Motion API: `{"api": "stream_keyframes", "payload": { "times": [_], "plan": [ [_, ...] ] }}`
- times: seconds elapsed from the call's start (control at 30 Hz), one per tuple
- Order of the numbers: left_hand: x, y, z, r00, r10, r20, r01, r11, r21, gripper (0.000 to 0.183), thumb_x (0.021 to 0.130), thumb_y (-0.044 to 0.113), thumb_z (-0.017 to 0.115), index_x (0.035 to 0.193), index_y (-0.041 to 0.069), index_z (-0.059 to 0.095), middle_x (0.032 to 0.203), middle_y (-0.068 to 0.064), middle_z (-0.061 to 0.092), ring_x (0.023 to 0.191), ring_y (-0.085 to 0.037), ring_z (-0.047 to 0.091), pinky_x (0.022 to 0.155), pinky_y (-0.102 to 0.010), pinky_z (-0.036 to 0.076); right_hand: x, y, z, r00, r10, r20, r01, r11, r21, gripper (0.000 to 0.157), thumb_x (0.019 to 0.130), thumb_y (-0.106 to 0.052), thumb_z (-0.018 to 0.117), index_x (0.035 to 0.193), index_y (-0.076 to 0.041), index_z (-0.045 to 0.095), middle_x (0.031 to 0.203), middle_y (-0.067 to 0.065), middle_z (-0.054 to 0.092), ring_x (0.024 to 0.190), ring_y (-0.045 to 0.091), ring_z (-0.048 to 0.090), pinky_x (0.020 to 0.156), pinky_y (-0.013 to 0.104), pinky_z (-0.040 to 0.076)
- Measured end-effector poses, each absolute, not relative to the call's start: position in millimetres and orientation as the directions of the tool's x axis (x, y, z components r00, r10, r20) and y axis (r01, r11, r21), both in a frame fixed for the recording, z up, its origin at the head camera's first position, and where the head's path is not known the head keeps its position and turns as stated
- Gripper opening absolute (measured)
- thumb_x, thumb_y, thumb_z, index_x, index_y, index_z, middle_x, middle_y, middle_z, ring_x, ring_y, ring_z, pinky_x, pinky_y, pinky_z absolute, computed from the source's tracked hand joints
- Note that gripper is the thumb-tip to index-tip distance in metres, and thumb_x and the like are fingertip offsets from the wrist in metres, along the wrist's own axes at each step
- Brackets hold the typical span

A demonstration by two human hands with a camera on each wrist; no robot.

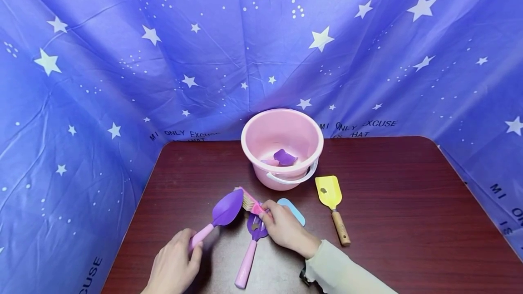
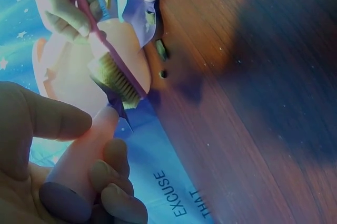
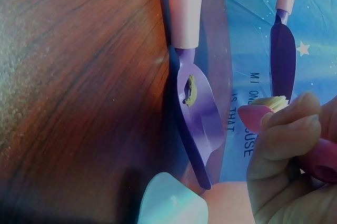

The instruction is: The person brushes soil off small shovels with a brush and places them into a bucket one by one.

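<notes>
Blue star-printed cloth (image 1: 261, 53), black capitals: "MI ONLY EXCUSE", twice, behind far edge of table (image 1: 196, 167), left and right; below it "IS THAT", whole in right wrist view; fragments "CUSE" lower left, "MI" far right.

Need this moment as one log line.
left hand: holds raised purple trowel | right hand: holds pink brush at that trowel | on table: second purple trowel, yellow shovel, pink bucket
</notes>
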State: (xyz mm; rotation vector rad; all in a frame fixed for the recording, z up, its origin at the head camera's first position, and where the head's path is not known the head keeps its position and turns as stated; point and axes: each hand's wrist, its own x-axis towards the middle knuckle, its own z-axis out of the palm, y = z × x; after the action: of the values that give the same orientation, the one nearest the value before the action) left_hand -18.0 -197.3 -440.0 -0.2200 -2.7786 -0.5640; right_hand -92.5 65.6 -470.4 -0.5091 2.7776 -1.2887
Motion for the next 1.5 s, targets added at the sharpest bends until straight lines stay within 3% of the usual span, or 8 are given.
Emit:
{"api": "stream_keyframes", "payload": {
  "times": [0.8, 1.2, 1.5],
  "plan": [
    [-18, -200, -439, -0.945, 0.053, 0.322, 0.176, 0.914, 0.365, 0.014, 0.076, 0.011, 0.070, 0.087, 0.010, 0.061, 0.069, 0.005, 0.048, 0.055, -0.018, 0.050, 0.049, -0.039, 0.039, -91, 67, -472, -0.949, -0.294, 0.113, -0.276, 0.602, -0.749, 0.004, 0.094, -0.012, 0.058, 0.096, -0.010, 0.061, 0.061, -0.014, 0.049, 0.053, -0.001, 0.044, 0.050, 0.021, 0.038],
    [-20, -195, -437, -0.929, 0.064, 0.364, 0.211, 0.901, 0.380, 0.018, 0.075, 0.010, 0.072, 0.090, 0.010, 0.061, 0.069, 0.007, 0.046, 0.056, -0.012, 0.046, 0.049, -0.037, 0.038, -80, 55, -470, -0.913, -0.394, 0.103, -0.345, 0.616, -0.708, 0.004, 0.093, -0.018, 0.060, 0.093, -0.014, 0.063, 0.063, -0.014, 0.048, 0.057, 0.002, 0.047, 0.054, 0.022, 0.040],
    [-21, -194, -439, -0.918, 0.077, 0.388, 0.232, 0.900, 0.370, 0.019, 0.075, 0.009, 0.072, 0.091, 0.009, 0.062, 0.070, 0.007, 0.048, 0.056, -0.011, 0.046, 0.048, -0.036, 0.037, -76, 50, -467, -0.880, -0.468, 0.078, -0.374, 0.582, -0.722, 0.009, 0.091, -0.014, 0.059, 0.099, -0.014, 0.064, 0.058, -0.016, 0.041, 0.050, -0.002, 0.037, 0.048, 0.019, 0.035]
  ]
}}
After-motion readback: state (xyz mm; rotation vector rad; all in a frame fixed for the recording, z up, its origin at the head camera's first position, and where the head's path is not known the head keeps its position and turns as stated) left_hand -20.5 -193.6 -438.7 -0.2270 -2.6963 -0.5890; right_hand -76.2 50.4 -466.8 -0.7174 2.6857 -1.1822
